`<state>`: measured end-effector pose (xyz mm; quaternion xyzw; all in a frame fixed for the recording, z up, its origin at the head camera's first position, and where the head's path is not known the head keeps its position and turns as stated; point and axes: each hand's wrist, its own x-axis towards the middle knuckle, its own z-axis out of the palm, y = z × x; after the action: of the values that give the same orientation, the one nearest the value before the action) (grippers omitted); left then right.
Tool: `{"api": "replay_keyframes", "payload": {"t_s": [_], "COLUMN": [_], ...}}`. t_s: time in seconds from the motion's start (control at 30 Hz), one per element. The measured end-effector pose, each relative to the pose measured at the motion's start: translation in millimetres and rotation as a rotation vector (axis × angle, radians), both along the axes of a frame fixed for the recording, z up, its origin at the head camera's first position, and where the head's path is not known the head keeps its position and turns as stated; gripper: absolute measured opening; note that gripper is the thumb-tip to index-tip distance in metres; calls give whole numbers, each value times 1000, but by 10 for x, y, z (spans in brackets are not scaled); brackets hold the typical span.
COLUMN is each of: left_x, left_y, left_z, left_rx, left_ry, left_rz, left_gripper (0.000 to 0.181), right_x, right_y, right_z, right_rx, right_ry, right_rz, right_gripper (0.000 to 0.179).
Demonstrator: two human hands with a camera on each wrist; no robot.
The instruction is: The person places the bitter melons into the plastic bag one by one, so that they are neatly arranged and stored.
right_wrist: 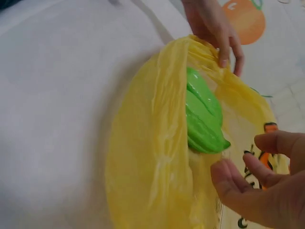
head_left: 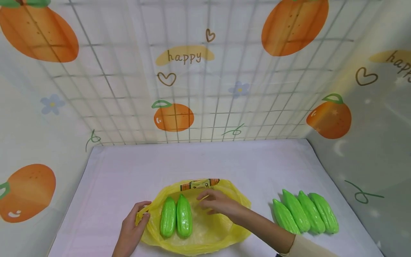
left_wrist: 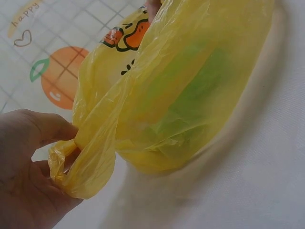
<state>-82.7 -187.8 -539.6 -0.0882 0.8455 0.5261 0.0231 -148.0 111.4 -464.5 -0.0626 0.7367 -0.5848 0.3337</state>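
A yellow plastic bag (head_left: 205, 246) lies spread with its mouth wide, orange printing along its back edge. Inside, on the left, two glossy green ridged gourds (head_left: 184, 217) lie side by side, pointed ends away from me. My left hand (head_left: 133, 225) grips the bag's left edge; its thumb and fingers pinch a gathered loop of plastic (left_wrist: 90, 167) in the left wrist view. Over the bag's right half hovers my right hand (head_left: 221, 205), fingers loosely bent and nothing between them. In the right wrist view its fingertips are apart from the gourds (right_wrist: 202, 114).
Several more green gourds (head_left: 308, 212) lie in a slanted row on the white table (head_left: 128, 167), right of the bag and beside my right forearm. A curtain (head_left: 205, 82) printed with oranges, hearts and grid lines stands around the back and sides.
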Motion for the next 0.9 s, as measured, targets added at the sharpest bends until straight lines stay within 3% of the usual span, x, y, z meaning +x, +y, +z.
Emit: {"api": "replay_keyframes", "payload": {"t_s": [0.4, 0.73, 0.9], "left_x": [-4, 49, 81], "left_y": [83, 84, 59], "left_z": [12, 5, 32], "left_rx": [2, -4, -37], "left_ry": [-15, -41, -23], "left_rz": [-14, -19, -21], "left_gripper": [33, 35, 34], "right_x": [169, 99, 31], "right_y": [622, 1165, 1465], "right_z": [52, 50, 73], "right_rx": [-172, -285, -232], "right_ry": [-71, -114, -86], "right_rz": [-16, -71, -162], "right_gripper": [31, 30, 31]}}
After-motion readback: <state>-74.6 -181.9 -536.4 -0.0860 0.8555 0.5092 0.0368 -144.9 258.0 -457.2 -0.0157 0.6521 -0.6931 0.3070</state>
